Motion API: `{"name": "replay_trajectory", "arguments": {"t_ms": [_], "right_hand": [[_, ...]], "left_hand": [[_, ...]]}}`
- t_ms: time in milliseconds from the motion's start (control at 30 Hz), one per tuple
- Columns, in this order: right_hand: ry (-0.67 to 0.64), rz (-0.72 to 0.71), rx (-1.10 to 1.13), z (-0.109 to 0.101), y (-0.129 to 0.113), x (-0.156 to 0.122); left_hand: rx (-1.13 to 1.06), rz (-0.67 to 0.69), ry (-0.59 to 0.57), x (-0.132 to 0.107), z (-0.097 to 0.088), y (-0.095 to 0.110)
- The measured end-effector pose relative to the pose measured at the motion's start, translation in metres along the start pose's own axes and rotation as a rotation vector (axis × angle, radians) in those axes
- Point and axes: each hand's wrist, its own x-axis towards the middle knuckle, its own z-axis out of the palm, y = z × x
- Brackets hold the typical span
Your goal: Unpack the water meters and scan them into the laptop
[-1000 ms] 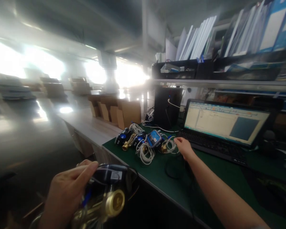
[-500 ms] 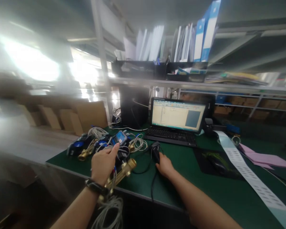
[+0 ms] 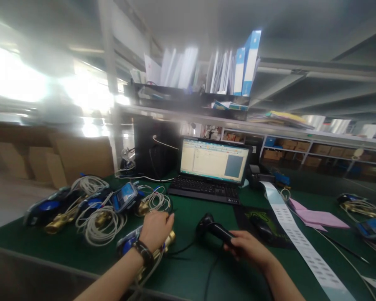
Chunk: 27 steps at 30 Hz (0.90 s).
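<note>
My left hand (image 3: 155,230) is closed on a brass water meter (image 3: 130,243) with a blue-and-black head, which now rests on the green table (image 3: 188,276). Its white cable trails off the near edge. My right hand (image 3: 249,248) grips the handle of a black barcode scanner (image 3: 211,226), lifted a little above the table, its head pointing left toward the meter. More meters (image 3: 122,196) with coiled white cables lie in a row just beyond my left hand.
An open laptop (image 3: 211,167) stands behind the scanner, a black computer tower (image 3: 153,146) to its left. A long paper strip (image 3: 296,236), a black mouse (image 3: 263,225) on its mat, pink papers (image 3: 321,217) and another meter (image 3: 371,228) lie right. Cardboard boxes (image 3: 78,156) at left.
My left hand has brought the meter from below the table edge onto the table. My right hand took hold of the scanner and raised it. The view swung right.
</note>
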Motion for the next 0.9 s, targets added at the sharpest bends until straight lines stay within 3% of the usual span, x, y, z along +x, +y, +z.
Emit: {"name": "replay_trajectory", "arguments": {"t_ms": [100, 233, 333, 433, 500, 600, 700, 800, 900], "right_hand": [[-0.052, 0.058, 0.182, -0.017, 0.013, -0.014], [-0.222, 0.123, 0.196, -0.03, 0.024, -0.025], [-0.3, 0.133, 0.132, -0.035, 0.021, -0.03], [-0.255, 0.039, -0.023, -0.034, 0.008, -0.031], [-0.206, -0.02, -0.187, -0.026, -0.002, -0.029], [-0.101, -0.085, -0.51, -0.002, -0.008, -0.019], [-0.008, -0.182, -0.755, 0.029, -0.002, -0.009], [0.046, -0.233, -0.817, 0.055, 0.012, -0.005], [0.113, -0.231, -0.76, 0.074, 0.025, -0.006]], "left_hand": [[0.013, 0.041, 0.078, -0.004, 0.008, -0.002], [-0.089, 0.159, 0.177, -0.019, 0.006, -0.014], [-0.096, 0.204, 0.343, -0.039, -0.004, -0.027], [-0.09, 0.115, 0.528, -0.066, -0.005, -0.048], [-0.13, -0.037, 0.582, -0.085, 0.008, -0.065], [-0.246, -0.31, 0.491, -0.109, 0.04, -0.085], [-0.354, -0.412, 0.379, -0.122, 0.064, -0.084], [-0.308, -0.433, 0.386, -0.118, 0.065, -0.07], [-0.31, -0.47, 0.306, -0.102, 0.055, -0.06]]}}
